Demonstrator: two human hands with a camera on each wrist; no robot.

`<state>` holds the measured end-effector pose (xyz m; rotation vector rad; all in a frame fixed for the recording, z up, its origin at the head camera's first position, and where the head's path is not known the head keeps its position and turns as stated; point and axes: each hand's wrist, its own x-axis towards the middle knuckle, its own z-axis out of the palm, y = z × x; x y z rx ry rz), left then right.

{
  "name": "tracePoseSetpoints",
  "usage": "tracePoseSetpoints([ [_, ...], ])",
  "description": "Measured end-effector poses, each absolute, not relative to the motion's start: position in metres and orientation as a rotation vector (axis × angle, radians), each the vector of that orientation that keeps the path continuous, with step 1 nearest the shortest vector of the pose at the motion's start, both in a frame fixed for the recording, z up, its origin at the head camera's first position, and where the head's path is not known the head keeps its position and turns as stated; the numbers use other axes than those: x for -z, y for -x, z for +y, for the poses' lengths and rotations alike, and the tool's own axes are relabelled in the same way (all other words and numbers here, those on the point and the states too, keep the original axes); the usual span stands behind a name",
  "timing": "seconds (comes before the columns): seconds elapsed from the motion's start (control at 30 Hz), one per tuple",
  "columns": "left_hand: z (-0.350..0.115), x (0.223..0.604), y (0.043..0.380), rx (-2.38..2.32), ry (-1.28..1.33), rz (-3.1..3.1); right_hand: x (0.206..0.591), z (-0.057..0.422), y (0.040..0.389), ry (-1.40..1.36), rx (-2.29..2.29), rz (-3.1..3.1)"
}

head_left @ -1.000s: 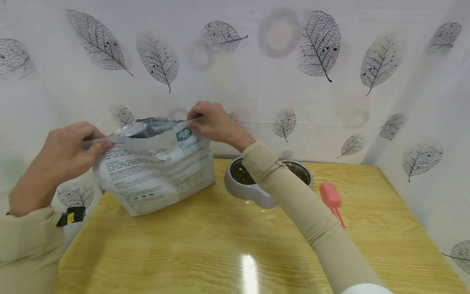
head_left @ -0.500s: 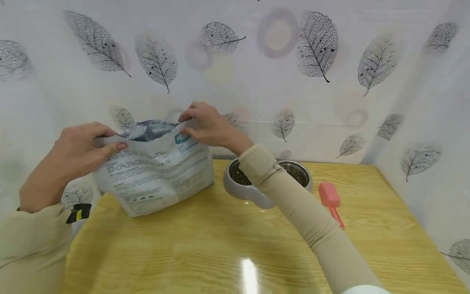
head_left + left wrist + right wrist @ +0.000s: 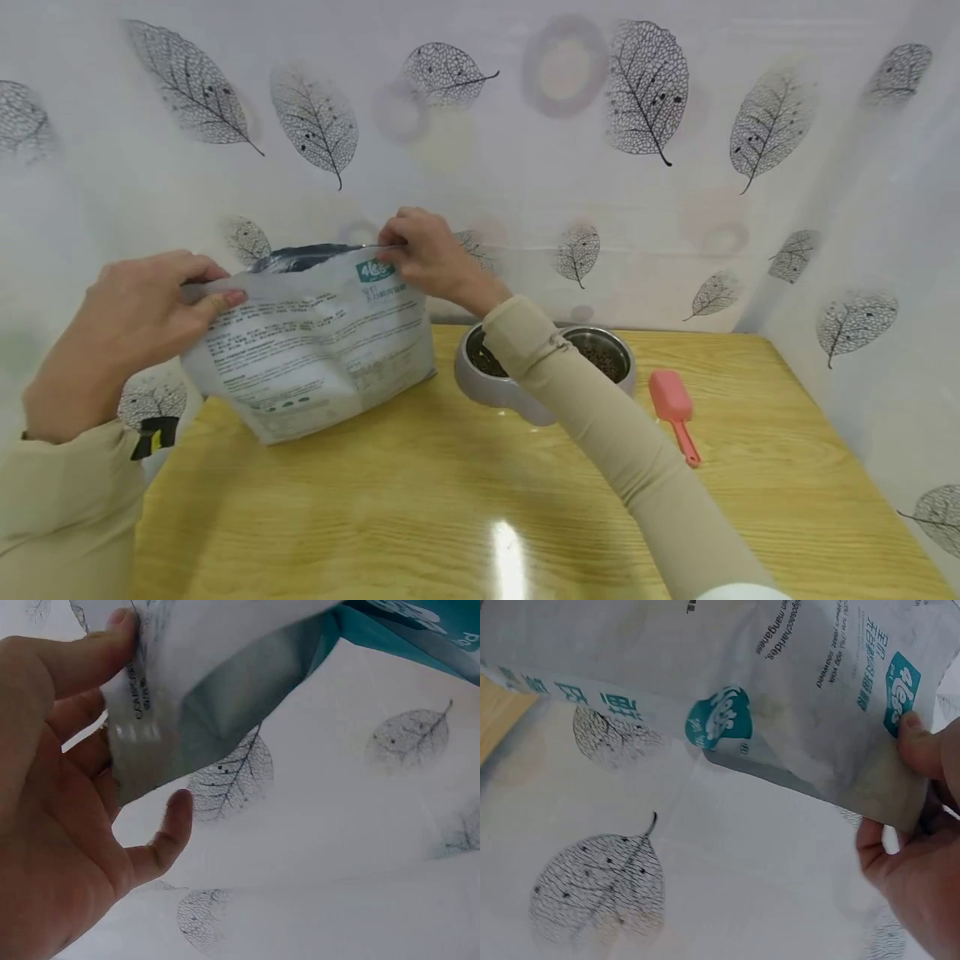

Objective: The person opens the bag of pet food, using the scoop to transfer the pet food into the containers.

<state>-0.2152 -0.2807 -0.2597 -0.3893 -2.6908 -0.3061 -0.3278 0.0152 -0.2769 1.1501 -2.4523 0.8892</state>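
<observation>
A white printed pet food bag [image 3: 315, 342] with a teal logo stands on the left of the wooden table, its silvery lining showing at the narrow top opening. My left hand [image 3: 142, 325] pinches the left end of the top rim between thumb and fingers. At the other end, my right hand [image 3: 435, 258] pinches the rim near the logo. The left wrist view shows the left hand [image 3: 82, 787] on the bag's corner, little finger held away from it. In the right wrist view, the right hand's thumb [image 3: 922, 750] presses beside the logo. The bag's contents are hidden.
Behind my right forearm stands a grey double bowl [image 3: 487, 387] with brown kibble in its steel cups, partly covered by the sleeve. A pink scoop [image 3: 671, 400] lies to its right on the table [image 3: 375, 508]. A leaf-patterned curtain [image 3: 510, 167] hangs behind.
The bag's top opening has narrowed and its rim looks straighter. My left hand moved right, then back left; my right hand shifted slightly left, then back right. Both hands remain at the rim.
</observation>
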Motion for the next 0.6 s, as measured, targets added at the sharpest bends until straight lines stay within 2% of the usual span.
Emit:
tracePoseSetpoints([
  [0.27, -0.241, 0.258, 0.217, 0.288, 0.37, -2.726, 0.262, 0.004, 0.312, -1.245, -0.569, -2.544],
  [0.6, -0.244, 0.276, 0.224, 0.465, 0.49, -2.465, 0.271, 0.004, 0.321, -1.288, -0.884, -2.444],
])
